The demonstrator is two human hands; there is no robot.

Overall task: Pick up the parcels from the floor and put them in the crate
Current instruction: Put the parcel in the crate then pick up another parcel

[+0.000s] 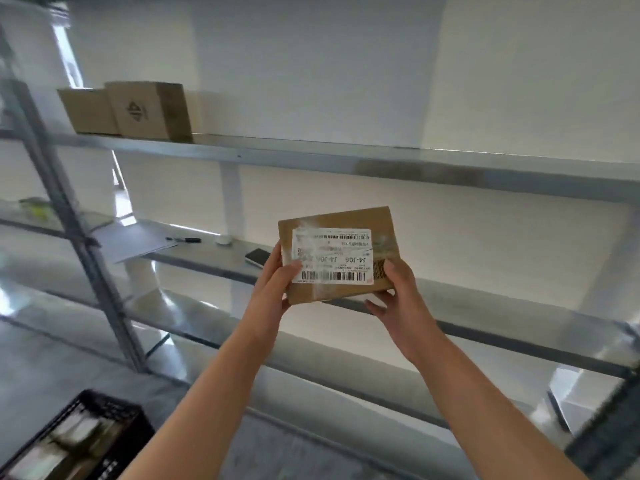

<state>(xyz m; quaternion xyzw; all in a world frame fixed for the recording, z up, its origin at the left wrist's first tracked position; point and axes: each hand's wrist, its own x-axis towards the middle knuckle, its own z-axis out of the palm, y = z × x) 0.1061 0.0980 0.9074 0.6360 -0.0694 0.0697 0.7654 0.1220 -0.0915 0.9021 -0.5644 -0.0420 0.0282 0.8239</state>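
Cardboard parcel [337,254] is held up in the air before the shelf [502,306], left hand [275,282] gripping its left edge, right hand [398,296] clasping its lower right corner. Black crate [79,441] sits low at left, well apart.

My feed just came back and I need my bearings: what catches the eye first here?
A brown parcel with a white barcode label is held up mid-frame, gripped by the left hand and the right hand. Two cardboard boxes stand side by side on the top shelf, upper left. A black crate sits in the bottom-left corner.
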